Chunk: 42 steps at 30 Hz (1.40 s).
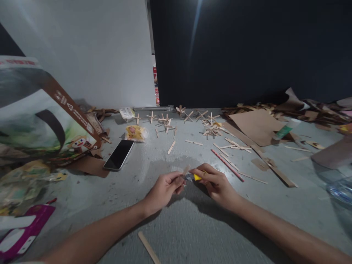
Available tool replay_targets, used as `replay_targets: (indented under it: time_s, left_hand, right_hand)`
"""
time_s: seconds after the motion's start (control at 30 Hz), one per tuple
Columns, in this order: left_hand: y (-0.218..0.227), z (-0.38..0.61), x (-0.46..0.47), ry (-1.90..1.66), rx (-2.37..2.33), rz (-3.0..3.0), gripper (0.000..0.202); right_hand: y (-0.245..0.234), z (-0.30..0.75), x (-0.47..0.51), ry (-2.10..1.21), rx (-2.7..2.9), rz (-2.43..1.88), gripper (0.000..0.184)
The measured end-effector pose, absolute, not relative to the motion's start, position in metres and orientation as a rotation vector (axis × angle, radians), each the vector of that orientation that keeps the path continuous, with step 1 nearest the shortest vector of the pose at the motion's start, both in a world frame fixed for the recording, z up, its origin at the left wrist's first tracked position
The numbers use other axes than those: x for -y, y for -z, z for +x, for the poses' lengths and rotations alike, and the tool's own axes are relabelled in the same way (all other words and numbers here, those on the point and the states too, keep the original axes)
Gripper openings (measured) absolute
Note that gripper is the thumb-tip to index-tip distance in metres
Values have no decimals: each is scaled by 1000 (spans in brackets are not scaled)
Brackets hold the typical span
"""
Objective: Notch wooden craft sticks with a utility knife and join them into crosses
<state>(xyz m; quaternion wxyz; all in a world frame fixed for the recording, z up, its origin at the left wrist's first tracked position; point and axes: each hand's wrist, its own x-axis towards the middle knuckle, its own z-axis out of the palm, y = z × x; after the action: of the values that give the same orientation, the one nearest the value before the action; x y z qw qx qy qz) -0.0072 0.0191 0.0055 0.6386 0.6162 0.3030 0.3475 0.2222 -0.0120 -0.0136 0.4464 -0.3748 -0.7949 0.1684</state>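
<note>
- The grey surface (176, 227) fills the lower half of the frame. Its widest bare stretch runs through the centre and the bottom, around and between the two forearms.
- A dark panel (247, 51) closes off the upper right. Its bottom edge meets the surface just behind the clutter.
- A white wall (90, 47) closes off the upper left.
- A printed carton (41, 113) lies tilted at the left edge. White symbols sit on its brown strip, with print too small to read.
- A brown cardboard sheet (257, 126) lies flat at the upper right, with scraps crowding that side out to the edge.
- The left hand (163, 190) and right hand (216, 185) meet just below the centre, fingertips nearly touching.
- A magenta pack (22, 234) sits in the lower left corner, its label illegible.
- A phone (118, 154) lies screen up left of centre, the screen dark.
- Scattered wooden sticks (165, 121) spread along the far middle, well apart from the hands.
- A red pencil (227, 165) lies slanted just right of the right hand.
- A loose stick (148, 247) lies at the bottom centre between the forearms.
- A yellow tool (196, 177) with a grey tip is pinched in the right hand.
- A short stick piece (186, 169) is pinched in the left hand's fingers, against the tool's tip.
</note>
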Motion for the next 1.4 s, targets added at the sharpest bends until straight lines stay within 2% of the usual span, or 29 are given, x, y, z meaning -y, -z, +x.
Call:
replay_targets:
  time_s: [0.8, 1.2, 1.4]
  left_hand:
    - [2, -9, -20, -828, -682, 1398, 54]
    - [1, -8, -20, -826, -688, 1386, 56]
    - [1, -8, -19, -809, -671, 1400, 58]
  right_hand:
    - [16, 220, 12, -413, 1948, -937, 48]
    - [15, 221, 13, -408, 1961, -938, 47]
    - [15, 221, 14, -351, 1976, -938, 54]
